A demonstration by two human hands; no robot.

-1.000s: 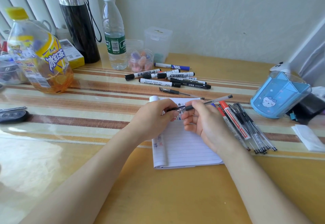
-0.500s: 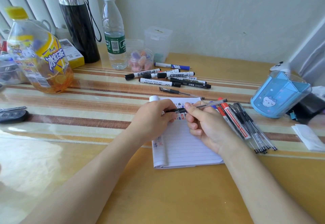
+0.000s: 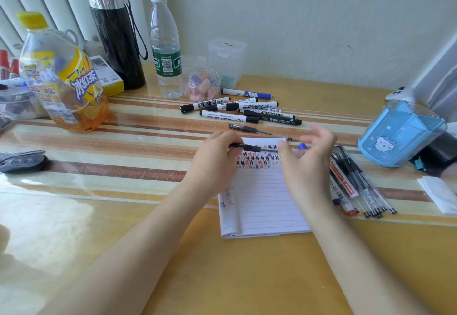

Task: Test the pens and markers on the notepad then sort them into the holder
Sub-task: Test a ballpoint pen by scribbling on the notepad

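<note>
Left hand (image 3: 217, 158) grips a black pen (image 3: 249, 147), held level over the top of the notepad (image 3: 262, 203), above rows of test marks. Right hand (image 3: 306, 166) blurred, fingers loosely spread, holding nothing, just right of the pen's tip. Markers (image 3: 247, 111) lie beyond the notepad, pen bundle (image 3: 358, 186) to its right. Blue holder (image 3: 400, 134) stands far right on the desk (image 3: 272, 277).

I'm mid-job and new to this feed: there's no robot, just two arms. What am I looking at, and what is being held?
No machine here: a person works with bare hands, and the single view comes from a camera on their head, looking down at the desk. The left hand grips a pen over the lined notepad; the right hand is open, holding nothing. Beyond the pad lie markers, to its right spare pens, beside the blue holder.
</note>
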